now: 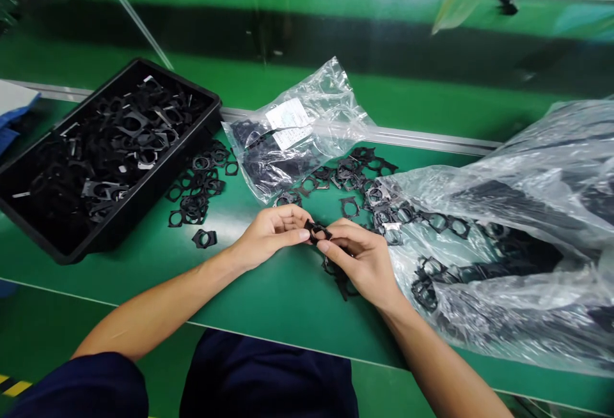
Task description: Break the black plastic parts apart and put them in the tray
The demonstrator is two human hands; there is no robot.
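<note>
Between both hands, above the green table [268, 296], is a small black plastic ring-shaped part [317, 232] with a round hole. My left hand [273, 232] pinches its left side between thumb and fingers. On the right side, my right hand [359, 255] grips the same part with thumb and forefinger. More black parts [343, 282] lie below my right hand, partly hidden by it. A single ring part [204, 238] rests alone to the left, and another ring part [350, 207] lies just beyond the hands.
A black bin [211, 108] full of similar parts stands at the left. Beyond my hands lies a clear labelled bag [330, 98] with parts inside. A large plastic bag [527, 169] of parts spreads open across the right. Loose parts [196, 194] are scattered near the bin.
</note>
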